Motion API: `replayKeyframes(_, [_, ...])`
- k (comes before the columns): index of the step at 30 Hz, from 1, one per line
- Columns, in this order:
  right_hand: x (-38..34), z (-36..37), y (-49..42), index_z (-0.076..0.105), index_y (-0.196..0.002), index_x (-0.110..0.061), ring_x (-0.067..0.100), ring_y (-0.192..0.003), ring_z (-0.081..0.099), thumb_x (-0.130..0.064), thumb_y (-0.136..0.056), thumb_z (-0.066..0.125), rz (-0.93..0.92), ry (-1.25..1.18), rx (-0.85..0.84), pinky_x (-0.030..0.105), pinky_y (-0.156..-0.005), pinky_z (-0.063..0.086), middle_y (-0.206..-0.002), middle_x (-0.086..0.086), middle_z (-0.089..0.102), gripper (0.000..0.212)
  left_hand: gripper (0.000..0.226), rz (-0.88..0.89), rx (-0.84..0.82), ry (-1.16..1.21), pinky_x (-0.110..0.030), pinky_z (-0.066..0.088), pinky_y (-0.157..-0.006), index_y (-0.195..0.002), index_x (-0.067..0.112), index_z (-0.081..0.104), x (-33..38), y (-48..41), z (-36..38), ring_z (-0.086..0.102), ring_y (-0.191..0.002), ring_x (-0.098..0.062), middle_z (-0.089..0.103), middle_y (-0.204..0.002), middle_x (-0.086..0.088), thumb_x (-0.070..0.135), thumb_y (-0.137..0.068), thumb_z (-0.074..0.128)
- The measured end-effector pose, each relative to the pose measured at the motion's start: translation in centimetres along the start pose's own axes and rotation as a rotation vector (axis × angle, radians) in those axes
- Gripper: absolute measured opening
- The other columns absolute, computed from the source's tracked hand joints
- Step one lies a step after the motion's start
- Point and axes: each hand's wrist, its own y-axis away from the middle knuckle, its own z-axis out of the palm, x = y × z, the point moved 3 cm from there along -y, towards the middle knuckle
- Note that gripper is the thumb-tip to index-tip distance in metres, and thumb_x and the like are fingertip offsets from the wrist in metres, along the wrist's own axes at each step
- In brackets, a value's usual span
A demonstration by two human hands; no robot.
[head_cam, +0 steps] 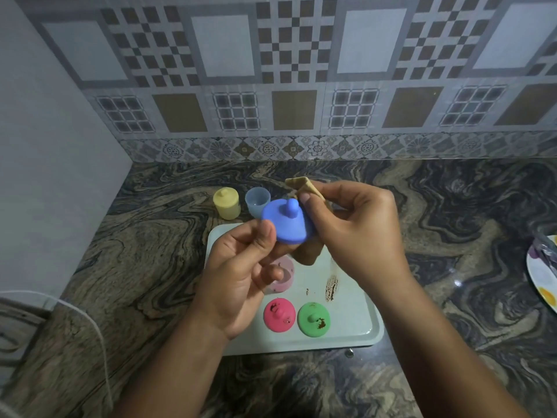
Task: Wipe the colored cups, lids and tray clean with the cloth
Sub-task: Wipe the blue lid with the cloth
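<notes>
Left hand (241, 267) pinches blue lid (286, 224) by its rim above tray (346, 336); right hand (355, 224) grips cloth (301, 184) against it. Advice: rotate lid, wipe round knob.

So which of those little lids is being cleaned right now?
The blue lid, pinched in the left hand with the right hand holding the cloth against it. The pink lid and green lid lie on the tray, speckled brown.
</notes>
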Motion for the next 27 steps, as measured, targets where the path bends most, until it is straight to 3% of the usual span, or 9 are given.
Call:
replayKeyframes(2, [0.1, 0.2, 0.4, 0.081, -0.096, -0.018, 0.018, -0.066, 0.076, -0.012, -0.095, 0.072, 0.016, -0.076, -0.038, 0.04, -0.061, 0.059, -0.075, 0.003, 0.079, 0.011, 0.023, -0.001, 0.007, 0.012, -0.013, 0.041, -0.043, -0.085, 0.019, 0.079, 0.0, -0.1, 0.0, 0.071, -0.075, -0.006, 0.077, -0.092, 0.0, 0.027, -0.083, 0.057])
replayKeyframes(6, [0.9, 0.8, 1.8, 0.081, -0.106, -0.013, 0.011, -0.094, 0.077, -0.008, -0.092, 0.075, 0.007, -0.15, -0.018, 0.033, -0.083, 0.063, -0.107, -0.002, 0.079, 0.016, 0.035, 0.017, 0.021, 0.1, -0.017, 0.05, -0.054, -0.105, 0.015, 0.075, 0.1, -0.9, -0.2, 0.07, -0.083, -0.009, 0.075, -0.102, -0.005, 0.038, -0.089, 0.053])
replayKeyframes(9, [1.4, 0.9, 1.8, 0.079, -0.115, -0.019, 0.012, -0.073, 0.072, -0.015, -0.094, 0.075, -0.01, -0.144, -0.023, 0.033, -0.073, 0.06, -0.098, 0.0, 0.079, 0.021, 0.031, 0.093, -0.048, 0.063, -0.023, 0.055, -0.073, -0.111, 0.017, 0.074, 0.1, -0.8, 0.0, 0.067, -0.104, -0.016, 0.071, -0.119, -0.009, 0.035, -0.094, 0.055])
replayKeyframes(13, [1.0, 0.8, 1.4, 0.075, -0.123, -0.018, 0.016, -0.057, 0.054, -0.02, -0.099, 0.069, -0.078, -0.146, -0.088, 0.036, -0.06, 0.048, -0.063, 0.007, 0.065, 0.025, 0.02, 0.077, -0.015, 0.031, -0.015, 0.04, -0.044, -0.091, 0.017, 0.078, 0.5, -0.8, -0.1, 0.066, -0.077, -0.009, 0.075, -0.089, -0.003, 0.02, -0.088, 0.059])
replayKeyframes(16, [0.6, 0.5, 1.2, 0.078, -0.116, -0.013, 0.016, -0.069, 0.068, -0.014, -0.098, 0.069, -0.065, -0.169, -0.092, 0.04, -0.065, 0.057, -0.077, 0.007, 0.078, 0.02, 0.026, 0.038, -0.027, 0.089, -0.013, 0.033, -0.04, -0.089, 0.014, 0.078, 0.8, -1.0, -0.1, 0.063, -0.064, -0.005, 0.074, -0.086, -0.002, 0.026, -0.087, 0.055])
replayKeyframes(19, [0.9, 0.6, 1.5, 0.079, -0.116, -0.017, 0.021, -0.092, 0.077, -0.013, -0.096, 0.071, -0.038, -0.167, -0.074, 0.04, -0.081, 0.063, -0.106, 0.004, 0.08, 0.022, 0.035, 0.035, -0.059, 0.112, -0.023, 0.054, -0.066, -0.11, 0.009, 0.072, 0.6, -1.4, -0.2, 0.068, -0.087, -0.016, 0.072, -0.106, -0.01, 0.032, -0.094, 0.052])
replayKeyframes(21, [1.1, 0.8, 1.6, 0.078, -0.117, -0.019, 0.019, -0.094, 0.074, -0.012, -0.096, 0.071, -0.035, -0.158, -0.089, 0.041, -0.086, 0.062, -0.112, 0.001, 0.079, 0.023, 0.035, 0.064, -0.079, 0.099, -0.03, 0.056, -0.08, -0.115, 0.009, 0.07, 0.3, -1.2, -0.1, 0.068, -0.102, -0.018, 0.07, -0.116, -0.012, 0.033, -0.095, 0.053])
replayKeyframes(24, [0.8, 0.7, 1.2, 0.079, -0.112, -0.013, 0.009, -0.091, 0.072, -0.007, -0.095, 0.071, -0.04, -0.15, -0.064, 0.031, -0.077, 0.061, -0.1, -0.005, 0.081, 0.019, 0.023, 0.031, 0.0, 0.059, -0.016, 0.048, -0.054, -0.096, 0.015, 0.078, 0.1, -1.0, 0.0, 0.065, -0.077, -0.009, 0.074, -0.097, -0.006, 0.026, -0.088, 0.06])
replayKeyframes(27, [0.5, 0.6, 1.1, 0.08, -0.106, -0.011, 0.014, -0.074, 0.074, -0.007, -0.097, 0.069, -0.027, -0.172, -0.061, 0.033, -0.067, 0.061, -0.085, 0.0, 0.081, 0.015, 0.027, -0.006, 0.039, 0.064, -0.012, 0.034, -0.038, -0.083, 0.017, 0.079, 0.2, -1.1, -0.1, 0.06, -0.065, -0.005, 0.074, -0.086, -0.004, 0.032, -0.085, 0.057])
